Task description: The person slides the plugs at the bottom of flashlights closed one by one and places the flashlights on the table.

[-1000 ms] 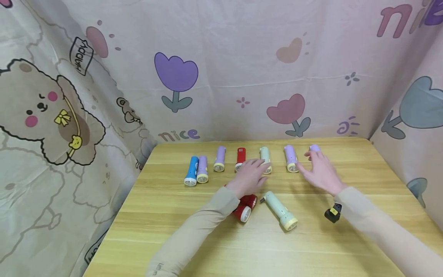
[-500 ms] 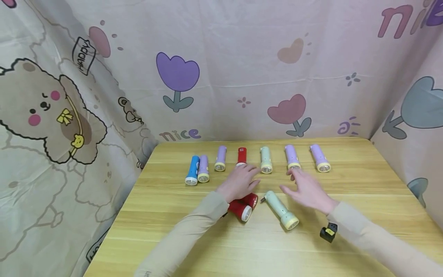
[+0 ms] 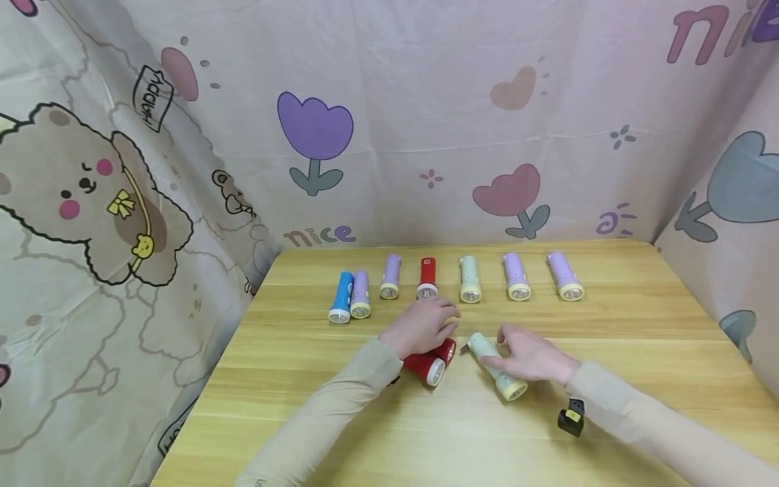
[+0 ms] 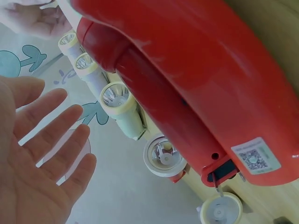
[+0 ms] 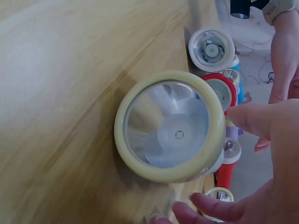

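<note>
My right hand (image 3: pixel 531 355) is at a mint-green flashlight (image 3: pixel 508 383) lying aslant on the table, its thumb and fingers spread on either side. In the right wrist view the flashlight's round cream-rimmed lens (image 5: pixel 180 133) faces the camera, between the thumb and the loosely bent fingers. Over two red flashlights lying side by side hovers my left hand (image 3: pixel 421 325). The nearer red one (image 3: pixel 426 368) has a white rim; the other one (image 3: pixel 447 352) is partly hidden under the hand. In the left wrist view the left fingers (image 4: pixel 51 116) are spread and hold nothing.
Along the back of the wooden table (image 3: pixel 633 338) lies a row of flashlights: a blue one (image 3: pixel 342 297), several purple ones, a red one (image 3: pixel 429 274) and another mint-green one (image 3: pixel 469 279). A printed cloth (image 3: pixel 389 122) hangs behind the table.
My right hand has come from the rightmost purple flashlight, toward me and left, to the near mint-green flashlight. My left hand has drawn back from the row to over the red pair.
</note>
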The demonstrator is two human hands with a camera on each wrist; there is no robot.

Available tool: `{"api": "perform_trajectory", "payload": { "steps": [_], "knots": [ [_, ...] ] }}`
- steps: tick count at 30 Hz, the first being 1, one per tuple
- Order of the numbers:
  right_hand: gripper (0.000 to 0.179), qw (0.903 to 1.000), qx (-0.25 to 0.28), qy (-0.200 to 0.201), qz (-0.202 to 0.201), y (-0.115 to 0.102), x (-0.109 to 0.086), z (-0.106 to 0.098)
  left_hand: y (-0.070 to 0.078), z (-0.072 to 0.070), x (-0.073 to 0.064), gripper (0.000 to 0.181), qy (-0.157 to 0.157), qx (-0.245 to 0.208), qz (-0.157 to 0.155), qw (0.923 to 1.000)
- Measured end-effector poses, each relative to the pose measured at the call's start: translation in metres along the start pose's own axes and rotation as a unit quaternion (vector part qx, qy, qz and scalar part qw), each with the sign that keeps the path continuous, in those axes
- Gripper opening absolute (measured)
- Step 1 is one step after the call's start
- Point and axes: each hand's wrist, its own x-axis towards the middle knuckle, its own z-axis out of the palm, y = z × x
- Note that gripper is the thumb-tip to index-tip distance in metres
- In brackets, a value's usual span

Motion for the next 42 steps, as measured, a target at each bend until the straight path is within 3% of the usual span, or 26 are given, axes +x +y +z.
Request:
{"api": "perform_trajectory", "payload": {
  "steps": [13, 19, 29, 42],
  "knots": [
    [0.049, 0.9980, 0.001, -0.044, 0.046, -0.006, -0.001, 0.009, 0.000, 0.008, 0.000, 0.027, 0.005, 0.000, 0.012, 0.9999],
    [0.048, 0.9974, -0.033, -0.044, 0.045, -0.008, 0.000, 0.012, 0.003, 0.009, 0.001, 0.027, 0.002, -0.003, 0.008, 1.0000],
    [0.042, 0.9968, -0.045, -0.040, 0.052, -0.009, 0.000, 0.013, 0.005, 0.008, 0.002, 0.027, -0.003, -0.004, 0.001, 1.0000],
    [0.036, 0.9983, 0.018, -0.027, 0.049, 0.003, -0.002, 0.013, 0.002, 0.009, 0.004, 0.027, 0.010, -0.019, 0.001, 0.9998]
  ]
}}
